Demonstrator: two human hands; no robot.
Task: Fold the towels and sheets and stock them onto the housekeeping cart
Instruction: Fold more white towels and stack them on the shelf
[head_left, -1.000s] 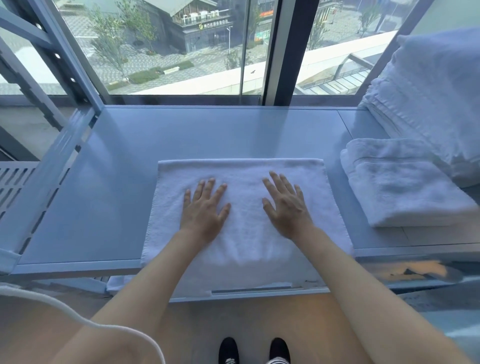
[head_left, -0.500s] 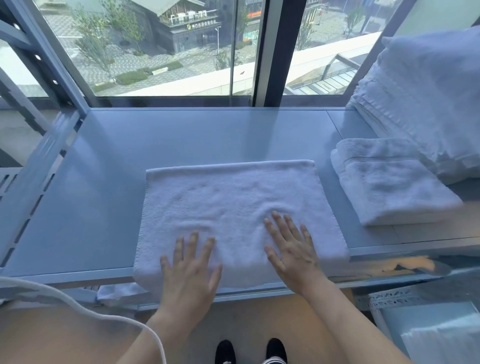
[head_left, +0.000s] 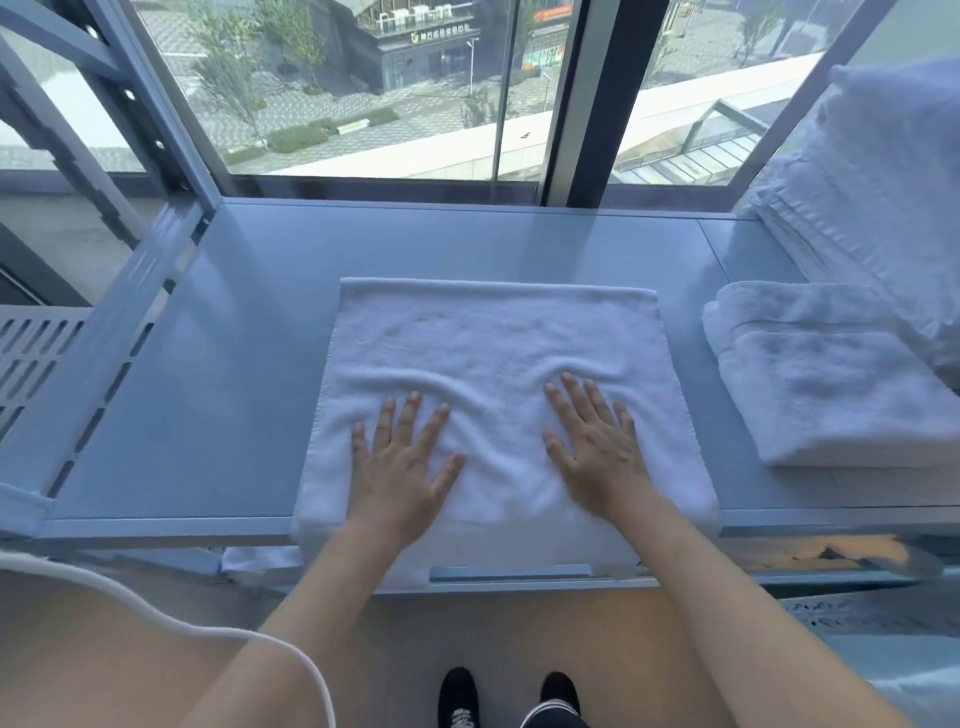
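A white towel (head_left: 493, 353) lies folded flat on the grey cart shelf (head_left: 218, 364), its near edge hanging over the front rim. My left hand (head_left: 400, 467) presses flat on the towel's near left part, fingers spread and straight. My right hand (head_left: 597, 447) presses flat on its near right part, also with straight fingers. Small wrinkles bunch in the cloth just beyond my fingertips.
A folded white towel (head_left: 831, 384) sits at the right of the shelf, with a tall pile of white linen (head_left: 883, 197) behind it. A metal upright frame (head_left: 130, 119) stands at the left. A window runs along the back. A white cable (head_left: 208, 634) crosses the lower left.
Both hands slid back toward the near edge, then forward again over the towel. Wrinkles have formed ahead of my fingertips.
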